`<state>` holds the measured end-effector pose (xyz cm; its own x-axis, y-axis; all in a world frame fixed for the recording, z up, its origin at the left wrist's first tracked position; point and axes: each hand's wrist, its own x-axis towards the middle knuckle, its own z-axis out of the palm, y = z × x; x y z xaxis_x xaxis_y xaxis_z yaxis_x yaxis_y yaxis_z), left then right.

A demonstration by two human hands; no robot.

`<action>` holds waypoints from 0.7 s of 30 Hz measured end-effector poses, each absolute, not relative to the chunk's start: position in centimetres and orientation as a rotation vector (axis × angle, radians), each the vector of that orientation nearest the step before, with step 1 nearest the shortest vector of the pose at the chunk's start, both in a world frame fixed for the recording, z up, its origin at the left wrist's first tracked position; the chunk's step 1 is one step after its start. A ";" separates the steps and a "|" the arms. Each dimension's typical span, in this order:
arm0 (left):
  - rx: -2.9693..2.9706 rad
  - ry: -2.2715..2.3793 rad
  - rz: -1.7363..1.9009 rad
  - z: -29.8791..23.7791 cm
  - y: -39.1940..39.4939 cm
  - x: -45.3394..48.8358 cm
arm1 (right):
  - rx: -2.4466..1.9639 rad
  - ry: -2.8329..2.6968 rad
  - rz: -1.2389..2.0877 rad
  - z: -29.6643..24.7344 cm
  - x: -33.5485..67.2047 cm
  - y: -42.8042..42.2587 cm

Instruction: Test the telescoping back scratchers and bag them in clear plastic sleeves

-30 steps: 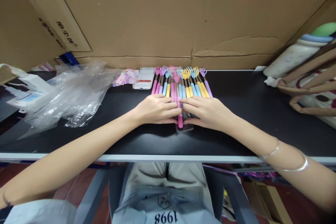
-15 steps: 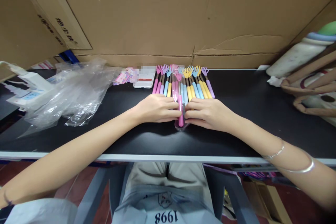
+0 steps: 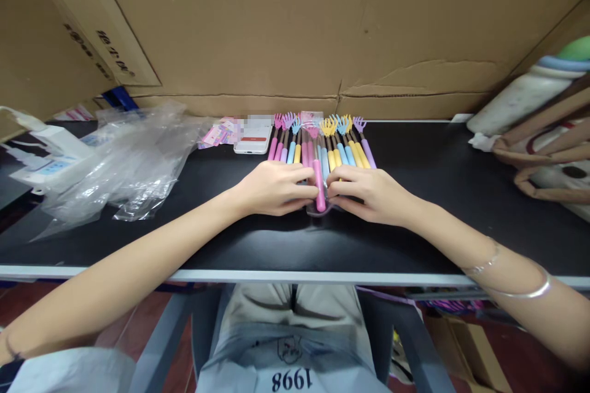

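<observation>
Between my hands lies a pink back scratcher (image 3: 319, 186) in a clear plastic wrapper, its handle end toward me. My left hand (image 3: 281, 189) is closed with its fingertips pinching the left side of the wrapped scratcher. My right hand (image 3: 364, 192) pinches the right side of the wrapper near the handle. Beyond them a row of back scratchers (image 3: 353, 146) with pink, purple, blue and yellow handles lies side by side, claw ends away from me. My fingers hide parts of the lower handles.
Crumpled clear plastic bags (image 3: 133, 159) lie at left beside a white power strip (image 3: 55, 166). A phone (image 3: 253, 135) and pink printed cards (image 3: 221, 133) rest near the cardboard wall (image 3: 286, 24). At right stand a pale bottle (image 3: 520, 98) and a brown paper bag (image 3: 553, 135).
The wrapped pink back scratcher has slid away from me, toward the row. Both hands moved slightly forward with it and still pinch its sides.
</observation>
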<state>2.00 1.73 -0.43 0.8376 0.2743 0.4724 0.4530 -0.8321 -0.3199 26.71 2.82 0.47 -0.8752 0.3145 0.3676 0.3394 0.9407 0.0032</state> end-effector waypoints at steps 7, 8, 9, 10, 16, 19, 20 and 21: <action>-2.514 -0.455 -0.663 -0.1 1.7 2.3 | -0.478 -2.703 -0.045 0.6 26.7 2.7; -2.505 -0.463 -0.680 -0.1 1.7 2.3 | -0.489 -2.696 -0.026 0.6 26.7 2.7; -2.498 -0.483 -0.704 -0.2 1.7 2.4 | -0.505 -2.684 0.003 0.6 26.7 2.7; -2.498 -0.510 -0.737 -0.2 1.7 2.5 | -0.525 -2.665 0.046 0.7 26.6 2.7; -2.626 -0.800 -0.958 -0.7 1.4 3.0 | -0.654 -2.477 0.389 0.6 26.2 3.0; -2.755 -1.011 -0.944 -0.8 1.3 3.1 | -0.719 -2.441 0.474 0.6 26.1 3.2; -2.794 -1.083 -0.926 -0.8 1.3 3.1 | -0.738 -2.435 0.504 0.5 26.0 3.3; -2.826 -1.151 -0.910 -0.8 1.3 3.1 | -0.757 -2.430 0.539 0.5 26.0 3.4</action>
